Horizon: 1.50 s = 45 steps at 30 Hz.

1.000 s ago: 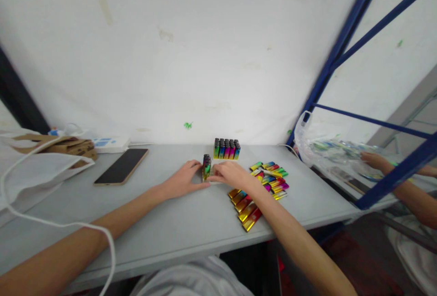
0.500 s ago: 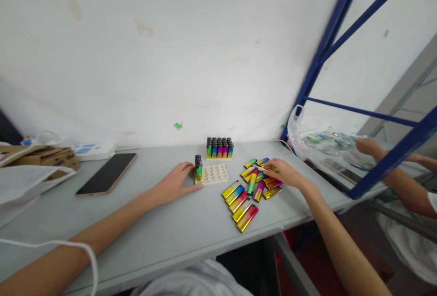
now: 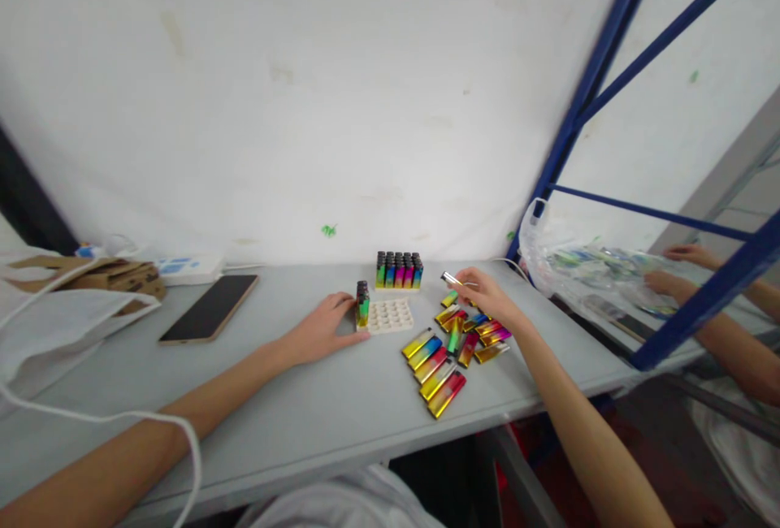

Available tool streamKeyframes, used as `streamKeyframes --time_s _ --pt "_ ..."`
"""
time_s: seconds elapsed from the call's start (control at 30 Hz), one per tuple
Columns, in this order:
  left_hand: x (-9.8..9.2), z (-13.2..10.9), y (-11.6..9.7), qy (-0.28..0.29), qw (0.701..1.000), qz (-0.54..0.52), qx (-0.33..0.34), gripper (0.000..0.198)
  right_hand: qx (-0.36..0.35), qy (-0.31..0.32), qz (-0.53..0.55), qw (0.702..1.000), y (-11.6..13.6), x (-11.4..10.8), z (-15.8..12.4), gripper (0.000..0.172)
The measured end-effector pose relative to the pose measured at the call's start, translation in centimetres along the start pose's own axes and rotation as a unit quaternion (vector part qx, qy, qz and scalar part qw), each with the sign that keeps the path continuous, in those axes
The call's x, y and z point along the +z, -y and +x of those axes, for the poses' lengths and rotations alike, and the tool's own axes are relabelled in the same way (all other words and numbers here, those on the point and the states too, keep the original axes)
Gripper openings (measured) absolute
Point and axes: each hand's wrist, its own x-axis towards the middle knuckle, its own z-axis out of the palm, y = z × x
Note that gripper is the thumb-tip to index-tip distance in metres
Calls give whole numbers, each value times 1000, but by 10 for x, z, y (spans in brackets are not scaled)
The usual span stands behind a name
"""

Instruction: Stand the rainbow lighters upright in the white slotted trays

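Observation:
My left hand rests on the table at the left end of a white tray with rows of round-cornered slots. Its thumb lies along the front corner and its fingers reach the back, holding the tray between them. A short row of lighters stands upright in the tray's left column. My right hand is raised over a loose pile of shiny coloured lighters, pinching one lighter whose silvery end points left. In front of the pile, several lighters lie side by side in a slanted row.
Behind the tray, a filled block of upright lighters stands near the wall. A phone, a white box and bags with cardboard lie left. A white cable crosses my left forearm. Right, beyond a blue frame, are another person's hands.
My right hand has lifted from the pile with a lighter in its fingers, moving slightly up and left. My left hand stays at the tray. The whole view has shifted a little.

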Motion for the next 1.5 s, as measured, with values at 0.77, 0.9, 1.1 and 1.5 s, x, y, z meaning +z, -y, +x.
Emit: streamKeyframes --time_s 0.77,0.9,1.1,1.5 --pt "3 1 -6 2 1000 14 9 70 -45 -61 -60 995 41 147 21 55" --pt "3 0 -6 0 1000 10 10 72 -48 -81 -89 992 45 150 19 47" --pt "3 -1 -5 -7 1000 13 21 70 -54 -62 -96 992 46 151 18 36" --pt "2 -2 -7 -8 1000 8 23 69 -193 15 -133 972 56 134 15 44"
